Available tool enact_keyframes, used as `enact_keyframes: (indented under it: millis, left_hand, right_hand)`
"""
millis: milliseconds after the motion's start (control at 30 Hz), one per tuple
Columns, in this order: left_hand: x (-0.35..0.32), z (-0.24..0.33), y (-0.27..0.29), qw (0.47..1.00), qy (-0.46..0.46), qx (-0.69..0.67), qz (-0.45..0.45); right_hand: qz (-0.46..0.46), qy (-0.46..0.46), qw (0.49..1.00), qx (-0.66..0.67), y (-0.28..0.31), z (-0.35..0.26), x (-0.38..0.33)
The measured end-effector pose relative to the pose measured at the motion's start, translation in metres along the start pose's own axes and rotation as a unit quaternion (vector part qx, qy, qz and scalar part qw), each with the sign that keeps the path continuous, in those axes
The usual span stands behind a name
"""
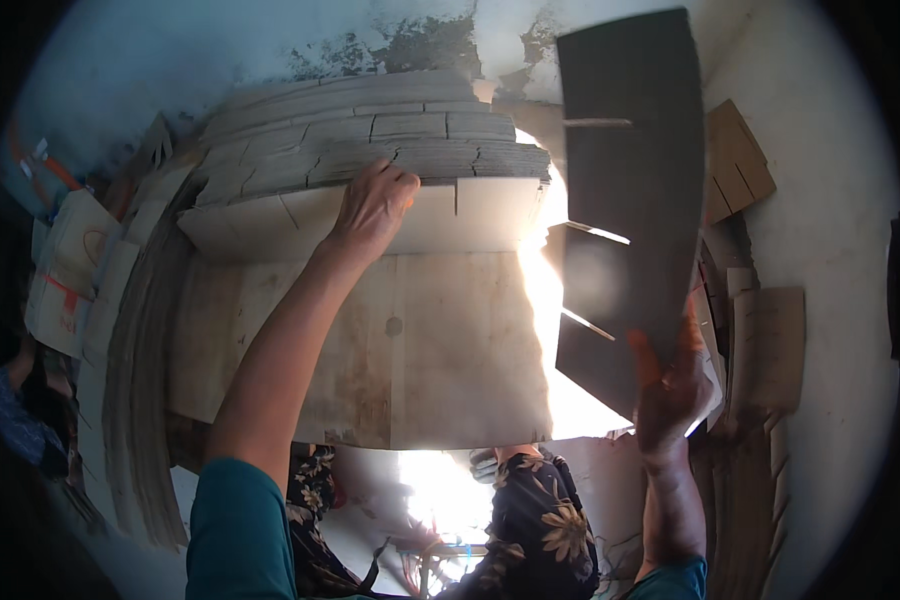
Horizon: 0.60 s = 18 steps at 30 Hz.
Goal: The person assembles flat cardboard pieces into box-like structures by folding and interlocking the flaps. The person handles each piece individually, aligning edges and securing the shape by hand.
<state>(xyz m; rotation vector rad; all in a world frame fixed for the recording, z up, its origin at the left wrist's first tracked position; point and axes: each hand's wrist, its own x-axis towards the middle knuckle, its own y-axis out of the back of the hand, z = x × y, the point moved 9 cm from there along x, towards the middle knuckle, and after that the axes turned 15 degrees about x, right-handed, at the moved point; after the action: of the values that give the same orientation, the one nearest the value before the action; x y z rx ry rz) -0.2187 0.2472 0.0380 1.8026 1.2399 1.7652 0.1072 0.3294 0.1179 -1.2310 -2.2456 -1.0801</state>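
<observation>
My right hand (pixel 668 395) grips the lower end of a long cardboard strip (pixel 635 200), its thumb on the near face. The strip is raised upright at the right, dark against the light, with several narrow slots cut in from its left edge. Fingers closed, my left hand (pixel 378 205) pinches the top edge of a pale slotted cardboard sheet (pixel 430 222). That sheet stands on edge at the front of a thick pile of slotted cardboard (pixel 370 130). The pile rests at the far side of a wooden tabletop (pixel 370 340). My left fingertips are partly hidden.
Tall cardboard stacks (pixel 135 370) stand beside the table's left edge. More cardboard pieces (pixel 767 350) lean by the right wall. At the far left are a cardboard box (pixel 75 270) and part of another person in a blue sleeve (pixel 25 420). Bright light glares along the table's right edge.
</observation>
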Motion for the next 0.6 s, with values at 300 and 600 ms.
enact_keyframes:
  millis: [300,600]
  left_hand:
    - [-0.025,0.084,0.056,0.994,-0.084,-0.077,-0.003]
    - [-0.027,0.119,0.089,0.991,-0.100,-0.093,0.018]
  right_hand:
    - [-0.009,0.121,0.993,-0.007,-0.073,-0.019,0.011]
    - [-0.076,0.095,0.992,0.037,-0.093,-0.007,0.008]
